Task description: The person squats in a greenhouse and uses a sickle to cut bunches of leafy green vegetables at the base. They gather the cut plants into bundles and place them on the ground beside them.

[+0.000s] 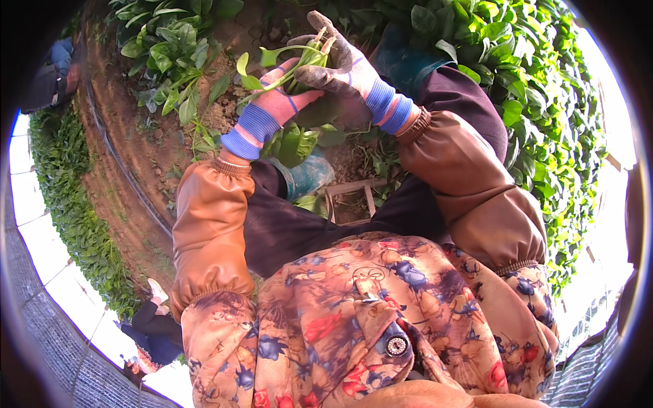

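Both my hands wear knitted gloves, pink and blue with dark grey coated palms, below brown sleeve covers. They meet around a small bunch of leafy greens (314,55), which looks like spinach, with its pale root ends pointing up. My left hand (280,97) holds the bunch from the left, by its stems. On the other side, my right hand (342,64) has its thumb and fingers around the stems close to the roots. Broad green leaves (296,145) show below my hands; whether they belong to the bunch cannot be told.
Dense leafy plants (525,76) grow at the right, more plants (176,56) at the upper left. A dark hose (115,148) runs along bare soil. Between my legs stands a small frame (352,191). Other people are at the lower left (153,326) and upper left (53,76).
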`<state>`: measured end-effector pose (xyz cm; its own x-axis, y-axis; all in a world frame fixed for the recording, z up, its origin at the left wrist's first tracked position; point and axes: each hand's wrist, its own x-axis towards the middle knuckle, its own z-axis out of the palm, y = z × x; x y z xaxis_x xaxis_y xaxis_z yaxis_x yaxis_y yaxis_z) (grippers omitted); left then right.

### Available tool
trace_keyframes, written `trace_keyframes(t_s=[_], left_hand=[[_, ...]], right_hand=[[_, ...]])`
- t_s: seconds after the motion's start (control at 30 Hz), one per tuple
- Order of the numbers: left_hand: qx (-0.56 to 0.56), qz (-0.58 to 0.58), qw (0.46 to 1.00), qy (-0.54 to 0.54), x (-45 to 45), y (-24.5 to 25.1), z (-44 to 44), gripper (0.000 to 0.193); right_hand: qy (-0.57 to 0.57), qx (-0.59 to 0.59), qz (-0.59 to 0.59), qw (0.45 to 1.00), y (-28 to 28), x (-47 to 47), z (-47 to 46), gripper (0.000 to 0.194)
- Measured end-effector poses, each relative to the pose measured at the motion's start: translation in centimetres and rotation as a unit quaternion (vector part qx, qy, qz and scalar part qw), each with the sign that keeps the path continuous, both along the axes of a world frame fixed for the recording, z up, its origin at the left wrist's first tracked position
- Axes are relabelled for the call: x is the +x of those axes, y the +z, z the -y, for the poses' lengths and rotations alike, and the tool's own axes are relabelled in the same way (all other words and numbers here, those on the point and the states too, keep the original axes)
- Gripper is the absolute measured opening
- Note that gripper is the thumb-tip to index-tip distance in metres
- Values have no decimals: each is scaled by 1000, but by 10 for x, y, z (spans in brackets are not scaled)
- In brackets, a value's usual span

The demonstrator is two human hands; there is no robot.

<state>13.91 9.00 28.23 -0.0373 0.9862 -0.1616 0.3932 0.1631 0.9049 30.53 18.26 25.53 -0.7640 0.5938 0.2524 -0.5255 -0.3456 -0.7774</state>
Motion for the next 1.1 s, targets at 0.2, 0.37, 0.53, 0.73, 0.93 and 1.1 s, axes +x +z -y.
trace_keyframes(t_s=[0.2,0.37,0.53,0.73,0.93,1.1], left_hand=[[126,-103,987,5,16,22,0,51],[140,-163,976,43,28,23,-6,52],[153,-193,967,64,34,19,-16,53],[265,-253,924,113,36,30,0,71],[243,-71,912,323,3,58,40,70],[327,-141,913,200,14,93,44,88]], right_hand=[[-42,-100,13,994,45,4,7,61],[-119,-73,113,984,58,1,2,39],[-135,-36,106,984,58,-6,-1,36],[-162,3,134,978,75,-3,-13,32],[-188,118,137,965,69,3,-44,28],[-101,310,142,935,67,-11,-33,33]])
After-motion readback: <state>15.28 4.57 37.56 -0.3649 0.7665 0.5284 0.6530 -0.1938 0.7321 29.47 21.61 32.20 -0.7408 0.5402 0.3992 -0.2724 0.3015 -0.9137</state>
